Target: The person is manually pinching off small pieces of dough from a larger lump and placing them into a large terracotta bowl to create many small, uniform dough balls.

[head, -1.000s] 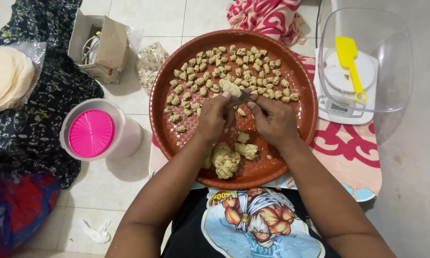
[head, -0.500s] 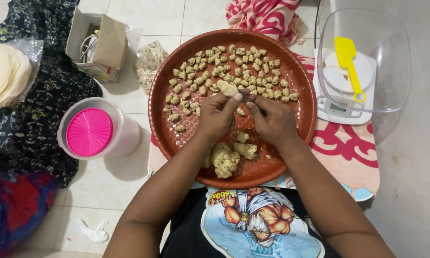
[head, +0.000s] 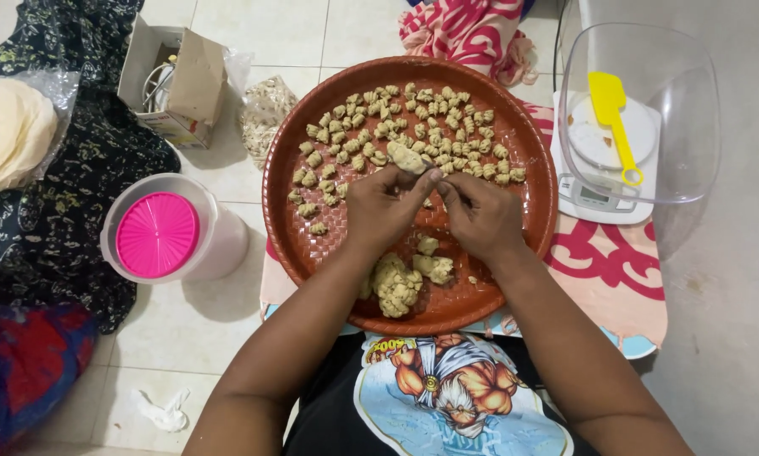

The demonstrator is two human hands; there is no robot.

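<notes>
Left hand: the left hand (head: 385, 205) is over the middle of the round brown tray (head: 531, 219), thumb and fingertips pinching a lump of beige dough (head: 407, 157) that sticks out just beyond its fingertips.
Right hand: the right hand (head: 481, 213) is just beside the left, fingertips drawn together and meeting the left's at the dough lump; whether it grips the dough itself I cannot tell.
Shaped pieces: many small dough pieces (head: 413, 127) lie in rows on the tray beyond both hands.
Dough pile: a clumped mass of dough (head: 396, 283) with loose chunks (head: 434, 267) sits on the tray on the wrist side of the hands, between the forearms.
Left of the left hand: a clear tub with a pink lid (head: 157, 234) stands on the floor, well apart; farther off, an open cardboard box (head: 177, 80) and a stack of pale round wrappers (head: 8, 131).
Right of the right hand: a kitchen scale (head: 603, 190) under an upturned clear bowl (head: 683, 101), with a yellow spatula (head: 612, 118) on it.
</notes>
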